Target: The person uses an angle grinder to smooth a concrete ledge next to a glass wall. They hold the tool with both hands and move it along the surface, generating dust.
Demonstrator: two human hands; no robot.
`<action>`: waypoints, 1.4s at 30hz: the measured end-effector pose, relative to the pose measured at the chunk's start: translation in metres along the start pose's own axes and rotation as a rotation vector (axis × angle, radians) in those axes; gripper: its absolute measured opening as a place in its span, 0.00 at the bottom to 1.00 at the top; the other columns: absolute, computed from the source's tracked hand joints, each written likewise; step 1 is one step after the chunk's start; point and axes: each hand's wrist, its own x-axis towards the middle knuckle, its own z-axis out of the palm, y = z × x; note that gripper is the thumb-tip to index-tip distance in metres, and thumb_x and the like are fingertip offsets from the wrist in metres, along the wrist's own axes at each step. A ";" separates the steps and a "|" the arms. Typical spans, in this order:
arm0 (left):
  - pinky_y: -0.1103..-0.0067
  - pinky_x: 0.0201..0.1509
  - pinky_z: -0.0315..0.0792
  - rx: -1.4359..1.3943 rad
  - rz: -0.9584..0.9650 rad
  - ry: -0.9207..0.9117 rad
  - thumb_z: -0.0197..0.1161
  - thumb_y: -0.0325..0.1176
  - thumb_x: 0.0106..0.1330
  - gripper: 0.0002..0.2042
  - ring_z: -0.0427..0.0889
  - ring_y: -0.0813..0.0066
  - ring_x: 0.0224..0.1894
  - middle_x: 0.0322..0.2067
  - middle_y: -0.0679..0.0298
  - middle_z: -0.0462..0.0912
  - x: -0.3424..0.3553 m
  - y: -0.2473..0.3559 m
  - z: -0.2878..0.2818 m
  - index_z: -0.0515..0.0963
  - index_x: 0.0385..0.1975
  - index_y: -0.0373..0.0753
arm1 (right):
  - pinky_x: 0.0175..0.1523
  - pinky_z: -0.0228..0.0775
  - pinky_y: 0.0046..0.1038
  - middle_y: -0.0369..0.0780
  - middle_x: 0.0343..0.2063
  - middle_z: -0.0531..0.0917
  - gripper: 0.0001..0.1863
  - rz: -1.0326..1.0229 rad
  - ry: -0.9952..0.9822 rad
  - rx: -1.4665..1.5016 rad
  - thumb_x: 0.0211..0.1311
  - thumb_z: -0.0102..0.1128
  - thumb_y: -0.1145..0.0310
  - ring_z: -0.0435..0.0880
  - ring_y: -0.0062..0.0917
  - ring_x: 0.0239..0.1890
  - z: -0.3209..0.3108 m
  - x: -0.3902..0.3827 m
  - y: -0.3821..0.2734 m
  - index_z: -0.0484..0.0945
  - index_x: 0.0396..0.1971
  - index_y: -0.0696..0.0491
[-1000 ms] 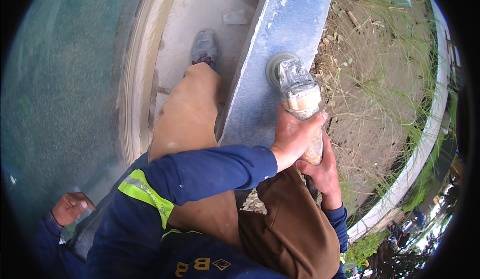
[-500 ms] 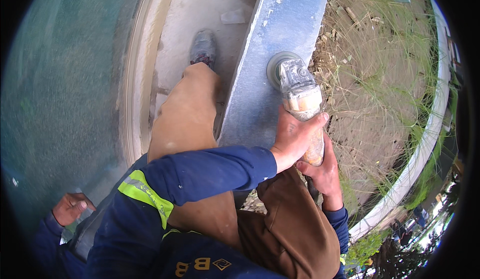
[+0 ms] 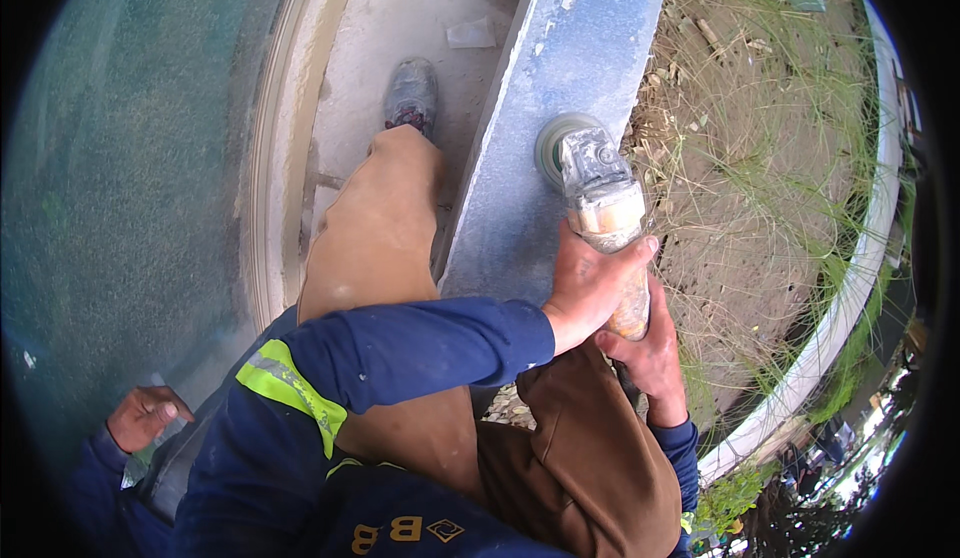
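Note:
An angle grinder, its body caked in pale dust, is held in both hands. My left hand wraps round the body behind its head, thumb across the top. My right hand grips the rear end of the handle, lower down. The round grinding disc lies over the blue-grey slab, near its right edge; whether it spins I cannot tell. White scuffs mark the slab's far part.
My leg and shoe stand on the pale floor left of the slab. A glass pane with a beige frame rises at the left. Another person's hand appears lower left. Dry soil with grass and a curved white kerb lie right.
The grinder and both hands have shifted very slightly toward me, with the disc still over the same part of the slab. The view has moved a little.

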 end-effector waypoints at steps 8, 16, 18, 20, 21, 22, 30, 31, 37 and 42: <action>0.74 0.52 0.75 0.054 -0.020 -0.009 0.73 0.29 0.62 0.27 0.77 0.76 0.47 0.45 0.62 0.76 -0.006 -0.001 0.000 0.63 0.54 0.36 | 0.66 0.68 0.35 0.46 0.57 0.79 0.52 -0.001 0.011 -0.040 0.44 0.79 0.67 0.78 0.32 0.60 -0.003 -0.007 0.008 0.60 0.71 0.57; 0.76 0.49 0.76 0.024 0.036 0.069 0.72 0.30 0.64 0.19 0.79 0.80 0.43 0.42 0.68 0.80 -0.003 0.000 0.002 0.73 0.51 0.38 | 0.66 0.68 0.35 0.46 0.57 0.79 0.52 -0.011 -0.006 -0.054 0.44 0.78 0.67 0.78 0.32 0.60 -0.002 0.000 0.002 0.60 0.71 0.57; 0.76 0.49 0.76 0.012 0.043 0.043 0.72 0.30 0.64 0.19 0.79 0.80 0.43 0.43 0.68 0.80 -0.006 -0.001 0.002 0.73 0.51 0.38 | 0.66 0.69 0.35 0.46 0.57 0.79 0.52 -0.020 -0.016 -0.083 0.45 0.78 0.68 0.78 0.31 0.59 -0.005 -0.004 0.003 0.60 0.71 0.57; 0.74 0.50 0.76 0.017 0.034 0.028 0.73 0.29 0.62 0.23 0.78 0.78 0.45 0.44 0.65 0.77 -0.002 0.000 0.003 0.67 0.52 0.38 | 0.66 0.69 0.35 0.46 0.57 0.79 0.52 -0.026 0.006 -0.063 0.44 0.78 0.68 0.78 0.32 0.59 -0.003 -0.003 0.001 0.60 0.71 0.57; 0.73 0.51 0.76 0.018 0.029 0.021 0.73 0.28 0.61 0.25 0.77 0.77 0.46 0.45 0.64 0.76 0.000 0.001 0.004 0.64 0.53 0.37 | 0.66 0.69 0.35 0.46 0.57 0.79 0.52 -0.028 0.017 -0.053 0.44 0.78 0.68 0.78 0.32 0.59 -0.002 -0.003 0.000 0.60 0.71 0.57; 0.73 0.51 0.76 0.008 0.011 0.020 0.73 0.28 0.61 0.25 0.77 0.77 0.46 0.45 0.64 0.76 0.001 0.002 0.004 0.64 0.53 0.37 | 0.66 0.69 0.35 0.46 0.57 0.79 0.52 -0.024 0.016 -0.032 0.44 0.78 0.68 0.78 0.32 0.59 -0.001 -0.002 -0.001 0.60 0.71 0.58; 0.74 0.50 0.76 0.001 0.010 0.004 0.73 0.28 0.61 0.24 0.77 0.78 0.45 0.45 0.64 0.76 -0.005 0.002 0.004 0.66 0.52 0.37 | 0.65 0.69 0.34 0.45 0.56 0.79 0.51 0.011 0.011 -0.099 0.44 0.77 0.70 0.79 0.31 0.58 -0.004 -0.007 0.000 0.59 0.71 0.58; 0.74 0.49 0.76 0.006 0.020 0.022 0.73 0.27 0.61 0.24 0.77 0.78 0.45 0.44 0.64 0.76 -0.003 0.002 0.006 0.66 0.51 0.37 | 0.65 0.69 0.34 0.45 0.56 0.79 0.52 0.005 0.013 -0.069 0.44 0.77 0.70 0.79 0.31 0.59 -0.003 -0.006 -0.001 0.59 0.71 0.58; 0.75 0.50 0.76 0.005 -0.013 0.039 0.73 0.30 0.63 0.21 0.79 0.79 0.44 0.43 0.66 0.79 0.001 0.004 0.002 0.70 0.52 0.38 | 0.66 0.68 0.35 0.45 0.56 0.80 0.52 -0.008 -0.009 -0.005 0.44 0.78 0.69 0.78 0.31 0.59 -0.001 0.002 -0.005 0.59 0.71 0.57; 0.75 0.50 0.76 0.055 -0.033 0.017 0.72 0.31 0.64 0.19 0.80 0.80 0.44 0.42 0.67 0.81 -0.005 -0.001 0.004 0.73 0.52 0.38 | 0.65 0.69 0.34 0.44 0.55 0.80 0.51 0.000 0.020 -0.064 0.45 0.78 0.69 0.79 0.30 0.58 -0.005 -0.008 0.002 0.59 0.71 0.57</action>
